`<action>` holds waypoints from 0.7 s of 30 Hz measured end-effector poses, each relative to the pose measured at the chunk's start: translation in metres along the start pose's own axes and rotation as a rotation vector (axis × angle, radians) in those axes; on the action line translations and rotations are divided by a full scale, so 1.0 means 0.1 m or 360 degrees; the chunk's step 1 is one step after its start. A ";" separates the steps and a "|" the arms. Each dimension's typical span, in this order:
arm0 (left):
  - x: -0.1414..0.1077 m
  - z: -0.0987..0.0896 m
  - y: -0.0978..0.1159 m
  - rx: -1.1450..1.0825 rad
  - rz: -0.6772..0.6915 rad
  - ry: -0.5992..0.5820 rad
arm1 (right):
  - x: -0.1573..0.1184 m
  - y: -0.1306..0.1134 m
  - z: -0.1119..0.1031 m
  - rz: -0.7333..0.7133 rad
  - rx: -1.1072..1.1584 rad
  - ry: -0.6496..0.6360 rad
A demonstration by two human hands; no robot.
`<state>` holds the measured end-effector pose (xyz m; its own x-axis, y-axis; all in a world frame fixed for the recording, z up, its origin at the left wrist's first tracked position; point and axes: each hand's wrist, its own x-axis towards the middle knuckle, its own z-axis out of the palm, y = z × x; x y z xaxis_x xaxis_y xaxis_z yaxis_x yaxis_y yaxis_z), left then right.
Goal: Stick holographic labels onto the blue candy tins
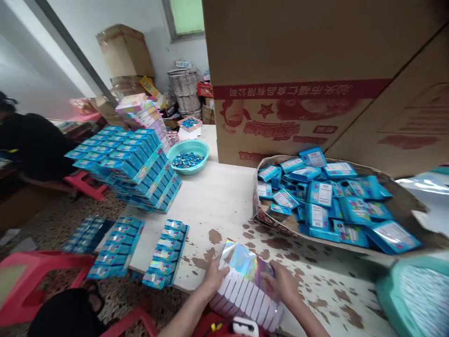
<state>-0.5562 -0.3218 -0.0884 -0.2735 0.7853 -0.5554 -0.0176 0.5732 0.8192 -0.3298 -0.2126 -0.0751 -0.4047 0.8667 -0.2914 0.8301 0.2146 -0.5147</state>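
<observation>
Close to my body, a shiny holographic box [242,262] rests at the table's near edge, a row of white slots or small box ends along its near side. My left hand [213,277] grips its left side, thumb on top. On the opposite side my right hand [283,282] is closed around its edge, fingers bent over the shiny face. I cannot tell whether the white pieces are part of the box or lie in it. Left of my hands stands a row of blue small boxes [167,252] in a tray, with a second row [117,245] beyond it.
A tall stack of blue boxes [140,164] and a teal basin [189,157] of small blue pieces stand further back. To the right, a cut-down carton [266,220] holds loose blue boxes, near another basin [393,285]. A large carton [298,56] rises behind. A person [38,145] sits left.
</observation>
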 end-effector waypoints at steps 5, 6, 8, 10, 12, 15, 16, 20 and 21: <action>0.08 -0.76 0.69 0.0562 0.0178 0.0555 | 0.66 -0.82 -0.20 -0.0500 -0.0110 0.0313; 0.07 -0.91 0.83 0.0683 0.0208 0.0705 | 0.81 -1.00 -0.23 -0.0547 -0.0145 0.0425; 0.02 -1.17 1.04 0.0767 0.0331 0.0985 | 1.06 -1.31 -0.25 -0.0581 -0.0117 0.0559; -0.08 -1.42 1.18 0.0545 0.0475 0.1230 | 1.27 -1.57 -0.23 -0.0616 0.0080 0.0542; -0.20 -1.71 1.27 0.0104 0.0516 0.1457 | 1.47 -1.84 -0.21 -0.0670 0.0379 0.0452; -0.31 -2.22 1.40 -0.0565 0.0381 0.1618 | 1.83 -2.44 -0.22 -0.0725 0.0885 0.0247; -0.30 -2.40 1.45 -0.0731 0.0310 0.1613 | 1.98 -2.71 -0.23 -0.0708 0.1065 0.0163; -0.04 -2.94 1.58 -0.1043 0.0117 0.1473 | 2.65 -3.94 -0.25 -0.0487 0.1576 -0.0105; 0.07 -3.02 1.58 -0.0998 0.0130 0.1401 | 2.81 -4.22 -0.23 -0.0464 0.1605 -0.0121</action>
<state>-0.8517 -0.2962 0.0807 -0.8861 0.2289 -0.4031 -0.3882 0.1088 0.9151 -0.7852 -0.0490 0.0790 -0.5892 0.8040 -0.0803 0.0071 -0.0942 -0.9955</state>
